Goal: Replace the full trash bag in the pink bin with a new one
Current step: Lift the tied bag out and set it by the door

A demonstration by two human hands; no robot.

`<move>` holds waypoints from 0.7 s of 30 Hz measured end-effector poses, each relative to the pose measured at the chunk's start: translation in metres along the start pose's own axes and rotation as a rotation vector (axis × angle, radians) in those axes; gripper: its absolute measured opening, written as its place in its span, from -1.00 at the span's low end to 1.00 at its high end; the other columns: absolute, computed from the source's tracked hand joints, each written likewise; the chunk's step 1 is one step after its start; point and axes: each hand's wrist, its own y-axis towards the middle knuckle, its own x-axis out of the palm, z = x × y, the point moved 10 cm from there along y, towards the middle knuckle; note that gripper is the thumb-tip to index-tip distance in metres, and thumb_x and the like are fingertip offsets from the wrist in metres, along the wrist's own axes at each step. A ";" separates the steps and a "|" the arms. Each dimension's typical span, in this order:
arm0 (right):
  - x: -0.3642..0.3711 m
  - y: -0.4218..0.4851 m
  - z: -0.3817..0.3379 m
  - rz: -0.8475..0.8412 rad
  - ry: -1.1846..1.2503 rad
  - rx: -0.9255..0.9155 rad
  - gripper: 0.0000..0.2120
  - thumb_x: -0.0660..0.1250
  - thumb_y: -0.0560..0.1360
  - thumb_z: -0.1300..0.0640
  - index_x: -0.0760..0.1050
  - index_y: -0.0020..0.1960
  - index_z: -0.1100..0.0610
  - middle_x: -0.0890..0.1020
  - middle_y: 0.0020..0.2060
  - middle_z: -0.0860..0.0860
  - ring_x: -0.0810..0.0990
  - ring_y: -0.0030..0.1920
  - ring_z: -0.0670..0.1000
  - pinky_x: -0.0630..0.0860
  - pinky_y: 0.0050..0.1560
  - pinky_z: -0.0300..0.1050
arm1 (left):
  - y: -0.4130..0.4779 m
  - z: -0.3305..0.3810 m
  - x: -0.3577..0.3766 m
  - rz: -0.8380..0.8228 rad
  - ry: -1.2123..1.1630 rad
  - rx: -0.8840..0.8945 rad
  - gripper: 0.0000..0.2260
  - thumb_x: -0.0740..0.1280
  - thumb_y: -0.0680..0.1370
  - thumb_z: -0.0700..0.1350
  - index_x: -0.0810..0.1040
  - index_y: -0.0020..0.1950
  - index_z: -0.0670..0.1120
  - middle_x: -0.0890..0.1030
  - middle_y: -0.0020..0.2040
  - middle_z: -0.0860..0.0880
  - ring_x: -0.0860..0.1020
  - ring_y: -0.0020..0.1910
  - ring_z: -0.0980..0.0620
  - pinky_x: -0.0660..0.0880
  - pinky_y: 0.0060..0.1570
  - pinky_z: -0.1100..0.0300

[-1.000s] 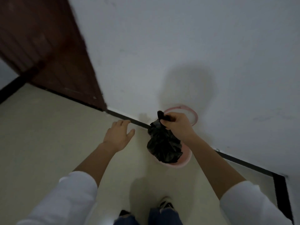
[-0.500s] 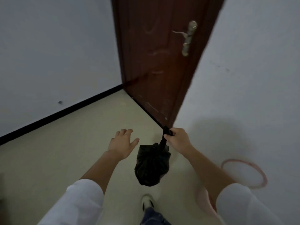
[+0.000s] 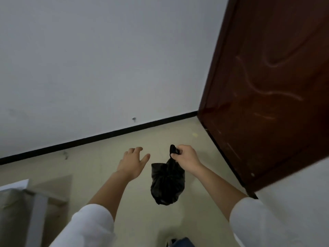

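A full black trash bag [image 3: 167, 184] hangs in the air above the floor, its neck bunched and tied. My right hand [image 3: 187, 157] is shut on that neck at the top. Just to the left of the bag my left hand [image 3: 133, 162] is held out flat with fingers spread, holding nothing and not touching the bag. The pink bin is out of view.
A dark brown wooden door [image 3: 270, 86] stands at the right. A white wall with a black baseboard [image 3: 106, 134] runs across ahead. A cardboard box [image 3: 19, 202] sits at the lower left. Beige floor [image 3: 99, 163] lies between them. My shoe [image 3: 170, 242] shows at the bottom edge.
I have turned left, away from the pink bin, which has left the view. The bag came out of the bin and stays in my right hand; the door now lies at the right.
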 end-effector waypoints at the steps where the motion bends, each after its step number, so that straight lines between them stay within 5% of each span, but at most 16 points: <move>1: 0.012 0.018 -0.018 -0.015 -0.008 -0.016 -0.66 0.34 0.46 0.22 0.33 -0.42 0.01 0.40 -0.46 -0.08 0.38 -0.42 -0.13 0.27 -0.41 -0.26 | 0.012 -0.019 -0.017 0.020 -0.013 -0.028 -0.50 0.12 0.58 0.17 0.28 0.44 -0.06 0.34 0.44 -0.12 0.28 0.41 -0.13 0.30 0.34 -0.05; 6: 0.067 0.105 -0.092 -0.002 -0.072 -0.076 -0.65 0.33 0.47 0.23 0.30 -0.43 0.04 0.37 -0.48 -0.08 0.34 -0.44 -0.13 0.28 -0.48 -0.33 | 0.081 -0.108 -0.090 0.075 -0.024 -0.106 -0.51 0.12 0.58 0.16 0.30 0.43 -0.07 0.35 0.43 -0.11 0.29 0.40 -0.12 0.31 0.34 -0.04; 13: 0.146 0.213 -0.165 0.125 -0.099 -0.064 -0.72 0.30 0.49 0.20 0.36 -0.37 0.06 0.42 -0.42 -0.09 0.39 -0.38 -0.12 0.28 -0.39 -0.29 | 0.195 -0.196 -0.179 0.060 0.031 0.006 -0.52 0.12 0.59 0.13 0.30 0.44 -0.07 0.35 0.41 -0.09 0.27 0.40 -0.10 0.29 0.35 0.00; 21: 0.197 0.320 -0.218 0.144 -0.056 0.028 -0.81 0.28 0.51 0.22 0.40 -0.29 0.13 0.44 -0.39 -0.07 0.43 -0.34 -0.06 0.32 -0.36 -0.26 | 0.335 -0.221 -0.243 -0.016 0.259 0.189 -0.51 0.08 0.59 0.16 0.26 0.45 -0.05 0.32 0.44 -0.07 0.26 0.41 -0.10 0.33 0.30 -0.03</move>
